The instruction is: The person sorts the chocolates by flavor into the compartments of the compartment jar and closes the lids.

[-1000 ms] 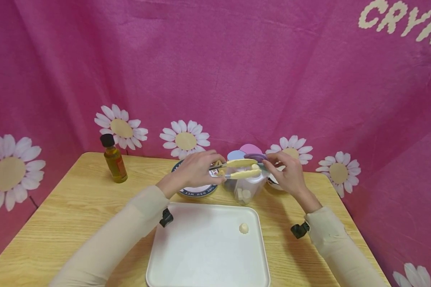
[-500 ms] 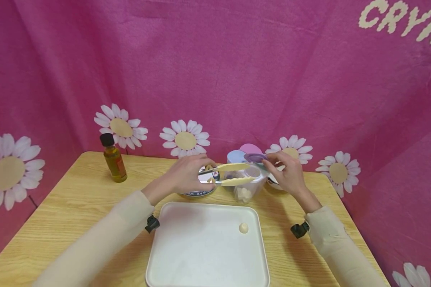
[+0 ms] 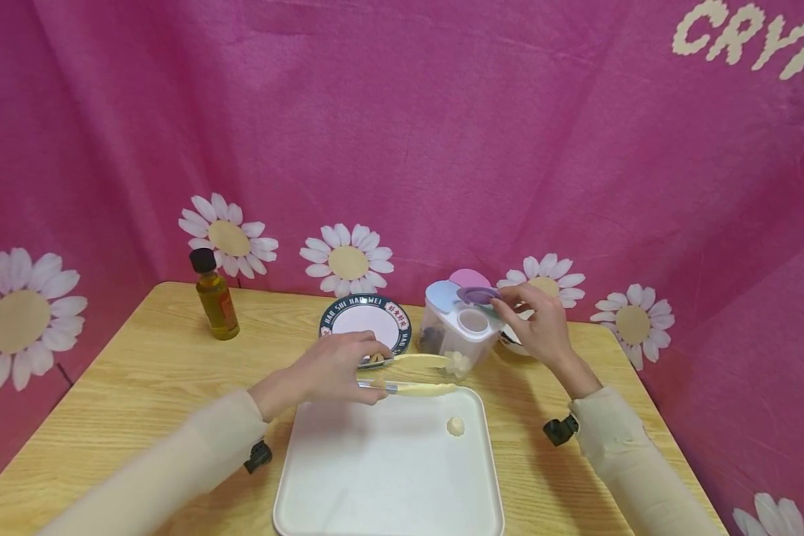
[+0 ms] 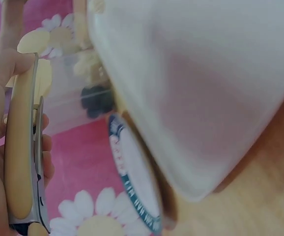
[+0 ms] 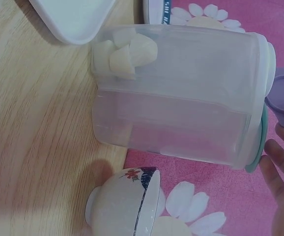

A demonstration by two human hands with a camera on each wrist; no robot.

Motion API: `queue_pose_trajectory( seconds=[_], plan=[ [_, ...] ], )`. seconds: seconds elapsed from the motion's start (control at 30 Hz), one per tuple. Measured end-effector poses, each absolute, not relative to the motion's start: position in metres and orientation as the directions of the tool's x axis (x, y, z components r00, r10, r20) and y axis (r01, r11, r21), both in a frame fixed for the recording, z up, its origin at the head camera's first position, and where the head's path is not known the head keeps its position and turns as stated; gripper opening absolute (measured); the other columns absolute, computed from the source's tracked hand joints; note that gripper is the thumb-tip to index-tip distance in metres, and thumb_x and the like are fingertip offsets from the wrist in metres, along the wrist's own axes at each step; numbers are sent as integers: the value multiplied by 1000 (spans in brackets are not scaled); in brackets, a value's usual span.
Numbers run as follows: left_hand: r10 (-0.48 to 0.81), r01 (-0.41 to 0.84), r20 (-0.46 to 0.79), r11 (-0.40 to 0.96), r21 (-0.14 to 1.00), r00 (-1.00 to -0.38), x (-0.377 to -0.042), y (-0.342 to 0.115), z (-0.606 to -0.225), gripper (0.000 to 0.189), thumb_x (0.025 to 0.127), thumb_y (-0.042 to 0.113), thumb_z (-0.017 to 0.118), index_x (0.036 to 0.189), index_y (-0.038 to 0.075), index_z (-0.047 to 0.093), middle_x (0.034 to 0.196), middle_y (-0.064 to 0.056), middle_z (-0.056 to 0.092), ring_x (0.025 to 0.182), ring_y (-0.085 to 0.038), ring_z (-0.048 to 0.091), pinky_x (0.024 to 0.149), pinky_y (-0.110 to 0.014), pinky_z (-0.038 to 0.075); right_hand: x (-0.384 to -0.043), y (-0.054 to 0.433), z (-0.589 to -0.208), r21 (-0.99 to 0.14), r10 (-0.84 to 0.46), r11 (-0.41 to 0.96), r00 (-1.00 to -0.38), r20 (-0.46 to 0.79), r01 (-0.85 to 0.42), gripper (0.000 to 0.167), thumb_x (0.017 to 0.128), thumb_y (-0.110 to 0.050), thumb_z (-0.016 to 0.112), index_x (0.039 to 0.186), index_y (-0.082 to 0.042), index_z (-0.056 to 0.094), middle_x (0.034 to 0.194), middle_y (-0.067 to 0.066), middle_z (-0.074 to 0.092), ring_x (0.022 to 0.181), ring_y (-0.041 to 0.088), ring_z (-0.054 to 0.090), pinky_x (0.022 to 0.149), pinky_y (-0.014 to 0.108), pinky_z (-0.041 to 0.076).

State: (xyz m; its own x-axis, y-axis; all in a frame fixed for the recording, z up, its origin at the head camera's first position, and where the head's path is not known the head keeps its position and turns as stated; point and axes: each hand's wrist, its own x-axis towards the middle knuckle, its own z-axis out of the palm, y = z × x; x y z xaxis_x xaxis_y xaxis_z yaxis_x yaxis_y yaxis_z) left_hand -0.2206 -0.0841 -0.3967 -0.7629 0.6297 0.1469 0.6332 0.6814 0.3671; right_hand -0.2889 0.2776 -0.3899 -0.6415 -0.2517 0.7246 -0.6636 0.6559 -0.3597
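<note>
In the head view my left hand (image 3: 331, 368) grips metal tongs with pale yellow tips (image 3: 420, 388), over the far edge of the white tray (image 3: 388, 469). The tips stand apart with nothing between them. One small pale piece (image 3: 455, 426) lies on the tray's right side. My right hand (image 3: 541, 327) pinches the round purple lid (image 3: 479, 295) and holds it up from a clear divided container (image 3: 472, 346), whose front round opening is uncovered. Several pale chunks (image 5: 132, 53) lie at the bottom of one compartment. Dark pieces (image 4: 97, 101) show in another compartment in the left wrist view.
A dark-rimmed plate (image 3: 399, 318) stands behind the tray, left of the container. A white bowl (image 5: 117, 206) with a floral pattern is right of the container. An oil bottle (image 3: 218, 305) with a black cap stands at the back left of the wooden table (image 3: 120, 387).
My left hand and the tongs have moved from over the container's opening toward the left and nearer. The pale piece between the tips has gone from them. My right hand keeps its place.
</note>
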Motion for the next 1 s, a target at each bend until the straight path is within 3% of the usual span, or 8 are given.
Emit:
queue_pose_trajectory(
  seconds=[0.2, 0.4, 0.63, 0.87, 1.0],
  plan=[
    [678, 647, 84, 647, 404, -730, -213, -73, -416, 48, 84, 44, 84, 124, 20, 73, 105, 6, 68, 87, -9, 56, 80, -30, 51, -288, 278, -390, -360, -253, 653, -640, 725, -666, 19, 84, -1, 85, 102, -3, 79, 90, 10, 81, 75, 17, 73, 63, 30, 62],
    [679, 626, 39, 651, 430, -733, -209, -65, -435, 48, 82, 46, 85, 124, 23, 73, 115, 5, 70, 101, -11, 64, 96, -39, 55, -288, 278, -391, -361, -259, 643, -636, 727, -675, 19, 84, 0, 85, 102, -3, 79, 90, 10, 80, 75, 18, 73, 63, 30, 62],
    [699, 644, 30, 641, 418, -715, -209, -57, -449, 48, 81, 47, 84, 122, 24, 74, 110, 8, 67, 88, -7, 54, 82, -28, 48, -288, 279, -390, -341, -258, 647, -617, 744, -682, 18, 82, 0, 86, 98, -1, 78, 85, 10, 78, 75, 9, 69, 62, 34, 62],
    [703, 637, 7, 640, 430, -711, -210, -51, -453, 45, 81, 43, 83, 120, 23, 75, 98, 8, 63, 80, -6, 52, 71, -24, 42, -288, 278, -391, -342, -263, 642, -616, 743, -686, 18, 82, 1, 86, 99, -2, 78, 86, 10, 79, 74, 12, 70, 63, 32, 62],
    [703, 632, -4, 641, 435, -711, -210, -50, -452, 44, 82, 43, 82, 120, 22, 75, 98, 6, 64, 80, -6, 52, 71, -24, 42, -287, 278, -390, -345, -261, 642, -619, 741, -684, 18, 83, 1, 85, 99, -1, 78, 86, 10, 78, 74, 12, 70, 63, 32, 62]
  ],
)
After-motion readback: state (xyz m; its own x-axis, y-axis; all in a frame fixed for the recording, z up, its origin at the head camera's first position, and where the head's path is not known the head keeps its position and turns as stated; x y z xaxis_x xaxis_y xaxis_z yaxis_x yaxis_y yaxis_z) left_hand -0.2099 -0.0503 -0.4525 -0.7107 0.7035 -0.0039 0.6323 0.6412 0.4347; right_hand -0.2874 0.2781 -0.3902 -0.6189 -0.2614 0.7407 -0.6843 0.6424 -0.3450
